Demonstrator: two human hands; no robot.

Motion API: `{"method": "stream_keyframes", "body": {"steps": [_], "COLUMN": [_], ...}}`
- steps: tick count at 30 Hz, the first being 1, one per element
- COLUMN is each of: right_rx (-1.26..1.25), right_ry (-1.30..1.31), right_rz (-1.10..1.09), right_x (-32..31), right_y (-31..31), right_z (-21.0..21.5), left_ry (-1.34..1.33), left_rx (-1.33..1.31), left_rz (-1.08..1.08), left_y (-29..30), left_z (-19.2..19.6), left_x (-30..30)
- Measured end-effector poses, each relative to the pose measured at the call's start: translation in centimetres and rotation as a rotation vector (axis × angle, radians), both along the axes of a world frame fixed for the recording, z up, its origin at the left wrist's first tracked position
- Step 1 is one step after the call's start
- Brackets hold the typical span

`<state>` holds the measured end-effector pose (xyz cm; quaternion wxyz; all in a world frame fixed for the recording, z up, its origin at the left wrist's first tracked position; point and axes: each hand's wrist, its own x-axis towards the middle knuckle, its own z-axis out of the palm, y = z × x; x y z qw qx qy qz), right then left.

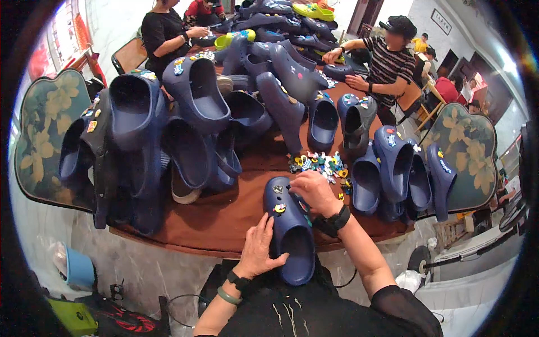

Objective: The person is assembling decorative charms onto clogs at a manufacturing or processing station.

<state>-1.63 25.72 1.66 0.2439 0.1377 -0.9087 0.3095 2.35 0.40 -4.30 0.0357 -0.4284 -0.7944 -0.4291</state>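
Observation:
A navy blue foam clog lies at the table's front edge, its toe pointing away from me and its heel toward my body. My left hand grips its left side, thumb over the opening's rim and fingers along the outside. At the upper right of the toe, my right hand has its fingers drawn together; what they pinch is hidden. A dark charm and a colourful charm sit in the toe's holes. Just beyond lies a pile of small colourful charms.
Stacked navy clogs crowd the left of the brown-covered table; more clogs stand at the right. Farther back lies a heap of clogs, with a lime green clog. Co-workers sit around the table. A blue bucket stands on the floor.

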Motion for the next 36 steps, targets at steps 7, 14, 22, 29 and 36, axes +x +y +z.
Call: {"method": "stream_keyframes", "body": {"steps": [7,14,22,29,36], "right_rx": [0.252,0.532,0.287,0.176,0.091], "right_ry": [-0.149,-0.259,-1.014,-1.231,-1.240], "right_rz": [0.145,0.235,0.338,0.321,0.180], "right_x": [-0.9,-2.4,-9.6,-10.9,-9.9], "right_y": [0.1,0.2,1.5,2.7,1.5], "right_z": [0.0,1.4,4.1,1.4,1.0], "left_ry": [-0.012,-0.016,-0.031,-0.059,-0.053], "left_rx": [-0.006,-0.038,-0.030,-0.042,-0.011], "left_rz": [-0.002,-0.018,-0.062,-0.025,-0.024], "left_y": [-0.1,-0.3,0.3,-0.1,0.0], "left_z": [-0.1,0.1,0.1,0.1,0.6], "left_x": [0.1,-0.1,-0.3,-0.2,-0.8]}}
